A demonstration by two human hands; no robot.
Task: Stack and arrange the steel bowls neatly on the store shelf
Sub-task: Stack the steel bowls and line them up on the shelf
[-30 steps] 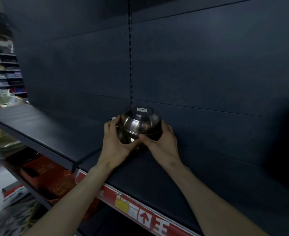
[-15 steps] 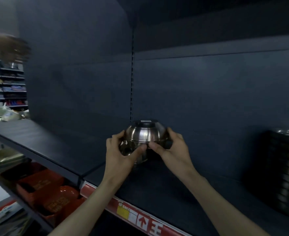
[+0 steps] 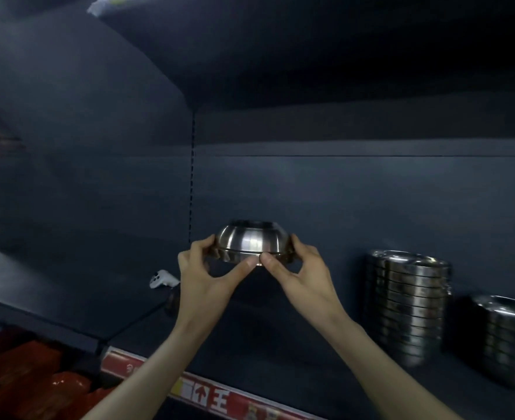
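Where the shelf nears its right edge, a tall bowl stack and a lower bowl stack are seated. Left of them, above mid-shelf, an inverted steel bowl is pinched at its rim by the left hand and right hand.

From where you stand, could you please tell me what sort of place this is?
Most likely a shop aisle: a dark shelf with a red price strip along its front edge, and stacks of steel bowls set out on display.
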